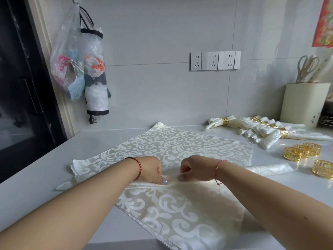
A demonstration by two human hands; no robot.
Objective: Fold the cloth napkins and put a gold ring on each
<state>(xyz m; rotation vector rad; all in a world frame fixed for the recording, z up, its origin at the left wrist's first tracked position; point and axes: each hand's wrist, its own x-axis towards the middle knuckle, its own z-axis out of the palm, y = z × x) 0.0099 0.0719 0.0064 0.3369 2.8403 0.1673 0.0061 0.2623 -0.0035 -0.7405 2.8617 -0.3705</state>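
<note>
A cream napkin with a white scroll pattern (180, 145) lies spread on the grey counter (54, 163). A narrow pleat runs across its middle. My left hand (150, 170) and my right hand (193, 169) sit side by side on that pleat and pinch the fold between thumb and fingers. Several loose gold rings (304, 152) stand at the right, one more gold ring (322, 169) nearer me. Several folded napkins with gold rings on them (261, 129) lie in a row at the back right.
A cream utensil holder (304, 103) with scissors stands at the far right against the wall. Plastic bags and a bag dispenser (94, 73) hang on the left wall. Wall sockets (215, 60) sit above the counter. A dark door is at the left.
</note>
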